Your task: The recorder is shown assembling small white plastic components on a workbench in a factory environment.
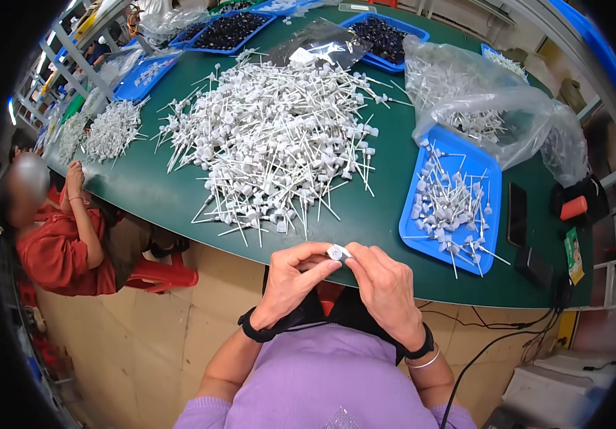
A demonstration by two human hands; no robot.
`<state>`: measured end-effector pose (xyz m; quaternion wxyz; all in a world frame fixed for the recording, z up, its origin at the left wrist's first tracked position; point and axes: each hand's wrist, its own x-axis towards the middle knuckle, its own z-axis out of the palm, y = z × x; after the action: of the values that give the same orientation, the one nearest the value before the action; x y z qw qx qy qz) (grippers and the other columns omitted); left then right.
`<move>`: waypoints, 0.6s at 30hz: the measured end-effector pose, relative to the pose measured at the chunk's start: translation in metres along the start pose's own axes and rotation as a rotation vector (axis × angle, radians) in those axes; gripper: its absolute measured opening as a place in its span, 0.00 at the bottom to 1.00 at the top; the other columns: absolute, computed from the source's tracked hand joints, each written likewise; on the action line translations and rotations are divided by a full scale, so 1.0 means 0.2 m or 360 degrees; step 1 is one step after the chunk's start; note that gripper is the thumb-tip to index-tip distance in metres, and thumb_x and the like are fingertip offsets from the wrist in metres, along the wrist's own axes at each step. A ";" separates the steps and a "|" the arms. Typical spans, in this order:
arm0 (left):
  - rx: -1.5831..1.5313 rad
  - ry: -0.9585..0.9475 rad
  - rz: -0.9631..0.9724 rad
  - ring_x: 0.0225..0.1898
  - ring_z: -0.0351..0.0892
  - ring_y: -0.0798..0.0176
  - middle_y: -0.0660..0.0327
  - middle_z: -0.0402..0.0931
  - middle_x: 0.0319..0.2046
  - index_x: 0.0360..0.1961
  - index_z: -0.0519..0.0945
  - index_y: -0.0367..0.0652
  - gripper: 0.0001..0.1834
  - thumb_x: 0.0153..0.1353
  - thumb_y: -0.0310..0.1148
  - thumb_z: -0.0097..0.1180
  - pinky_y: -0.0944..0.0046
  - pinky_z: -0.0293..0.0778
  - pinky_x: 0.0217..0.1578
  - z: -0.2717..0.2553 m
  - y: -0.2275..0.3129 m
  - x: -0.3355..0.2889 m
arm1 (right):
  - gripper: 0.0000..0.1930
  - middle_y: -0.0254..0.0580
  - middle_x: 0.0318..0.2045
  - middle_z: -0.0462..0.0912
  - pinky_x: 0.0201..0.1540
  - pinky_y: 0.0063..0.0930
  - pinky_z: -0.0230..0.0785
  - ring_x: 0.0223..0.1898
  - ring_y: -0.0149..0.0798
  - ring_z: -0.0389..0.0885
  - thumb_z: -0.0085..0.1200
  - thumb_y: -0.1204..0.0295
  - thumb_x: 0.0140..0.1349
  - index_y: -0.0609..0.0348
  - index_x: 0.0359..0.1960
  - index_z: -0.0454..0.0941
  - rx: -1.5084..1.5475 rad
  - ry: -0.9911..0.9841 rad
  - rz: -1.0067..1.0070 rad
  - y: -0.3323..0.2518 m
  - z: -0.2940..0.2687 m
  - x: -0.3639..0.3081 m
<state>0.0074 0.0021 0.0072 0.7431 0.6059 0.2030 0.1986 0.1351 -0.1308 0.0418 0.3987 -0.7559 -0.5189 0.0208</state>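
Just off the near edge of the green table, my two hands meet at a small white plastic piece (336, 252) with a round end turned up. My left hand (295, 277) pinches it between thumb and forefinger. From the other side, the fingertips of my right hand (385, 287) close on its narrower part. Most of that side is hidden by the fingers. Beyond my hands a large heap of white plastic heads with thin stems (272, 143) spreads over the table. To the right, a blue tray (409, 227) carries more such white pieces, their stems pointing every way.
Clear plastic bags (515, 118) of white pieces lie behind the tray. Blue trays of dark parts (379, 39) stand at the back. A phone (516, 214) and a black box (534, 266) sit far right, with cables (494, 325) hanging below. At left sits a person in red (61, 250).
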 end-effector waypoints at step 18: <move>0.0366 0.0080 0.0232 0.48 0.81 0.67 0.55 0.81 0.51 0.51 0.82 0.33 0.14 0.65 0.20 0.57 0.68 0.77 0.49 0.02 -0.02 -0.01 | 0.11 0.41 0.23 0.74 0.20 0.40 0.69 0.19 0.49 0.78 0.57 0.70 0.66 0.49 0.50 0.78 -0.0195 -0.0134 -0.0012 -0.01 -0.02 -0.02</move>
<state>0.0081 -0.0019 0.0048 0.6471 0.6951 0.1982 0.2427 0.1328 -0.1361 0.0447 0.3297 -0.7754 -0.5382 0.0193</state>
